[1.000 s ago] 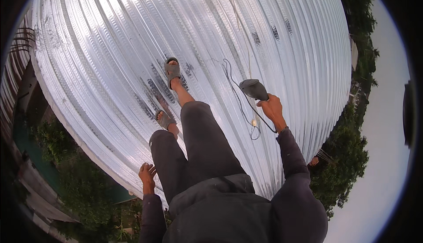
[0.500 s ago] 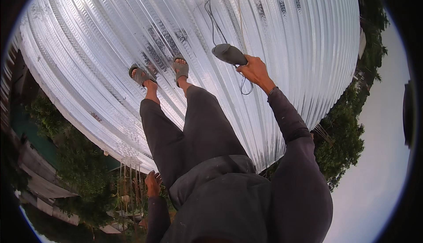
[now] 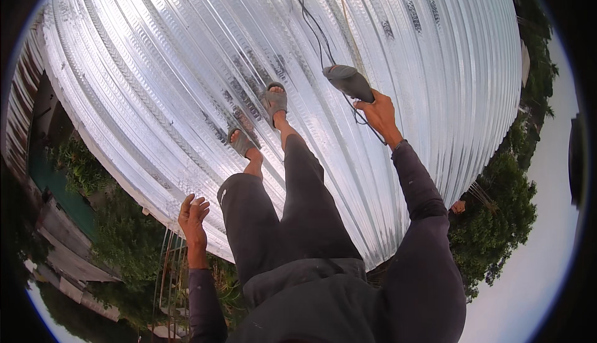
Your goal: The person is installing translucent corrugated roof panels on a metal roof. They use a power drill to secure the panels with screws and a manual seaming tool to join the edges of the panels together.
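I wrapped the fingers of my right hand (image 3: pixel 380 116) around a gray tool (image 3: pixel 348 82); my left hand (image 3: pixel 194 224) had bent, parted fingers.

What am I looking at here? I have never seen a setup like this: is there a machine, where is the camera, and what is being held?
There is no machine arm here, just a person working bare-handed. The view comes from a wide fisheye camera worn on the head and looking down, which is why straight edges seem to bend. Under the feet, in grey open-toed sandals, is shiny silver ribbed metal sheeting, apparently a roof. A thin black cord and a thin tan strand run across it. The right hand grips a dark grey rounded handheld device; its exact kind I cannot tell. The left hand is loosely open, with nothing visible in it. Leafy green trees show beyond the edge.
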{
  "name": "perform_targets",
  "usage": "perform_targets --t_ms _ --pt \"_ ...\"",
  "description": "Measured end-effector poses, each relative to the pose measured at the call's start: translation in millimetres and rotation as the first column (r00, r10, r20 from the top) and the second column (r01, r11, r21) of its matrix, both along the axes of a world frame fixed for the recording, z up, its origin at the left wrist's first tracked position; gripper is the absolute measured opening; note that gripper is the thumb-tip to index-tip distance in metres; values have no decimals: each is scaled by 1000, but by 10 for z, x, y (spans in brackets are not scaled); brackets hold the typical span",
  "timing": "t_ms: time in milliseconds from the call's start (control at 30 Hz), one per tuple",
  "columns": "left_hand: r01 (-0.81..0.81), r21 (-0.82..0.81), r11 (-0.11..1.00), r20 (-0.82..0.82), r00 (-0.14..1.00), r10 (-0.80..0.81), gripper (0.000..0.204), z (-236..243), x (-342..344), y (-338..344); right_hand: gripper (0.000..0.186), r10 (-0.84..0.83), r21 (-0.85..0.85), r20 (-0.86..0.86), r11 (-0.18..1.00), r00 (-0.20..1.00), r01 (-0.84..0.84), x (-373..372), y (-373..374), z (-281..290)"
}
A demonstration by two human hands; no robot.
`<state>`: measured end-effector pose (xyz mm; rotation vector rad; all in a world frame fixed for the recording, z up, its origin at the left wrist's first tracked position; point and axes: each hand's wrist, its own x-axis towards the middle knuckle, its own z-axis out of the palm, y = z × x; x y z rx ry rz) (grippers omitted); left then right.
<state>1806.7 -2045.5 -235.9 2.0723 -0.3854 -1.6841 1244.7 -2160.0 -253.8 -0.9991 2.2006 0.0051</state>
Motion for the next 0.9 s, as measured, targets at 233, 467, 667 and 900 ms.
perform_targets --t_ms 233,467,667,900 --pt "418 179 891 163 880 -446 62 -675 -899 2250 30 -487 -47 382 839 786 543 369 729 -1567" --pt "498 604 623 165 686 -708 77 -939 -1952 2517 27 -259 -410 390 810 884 418 383 1041 -3080" --pt "411 605 682 217 739 -638 78 -1014 -2126 2763 24 -307 -346 534 771 788 535 283 992 -3165" --pt "390 583 712 216 771 -599 78 -1045 -2263 2918 22 -467 -272 611 634 639 724 70 1123 -3321"
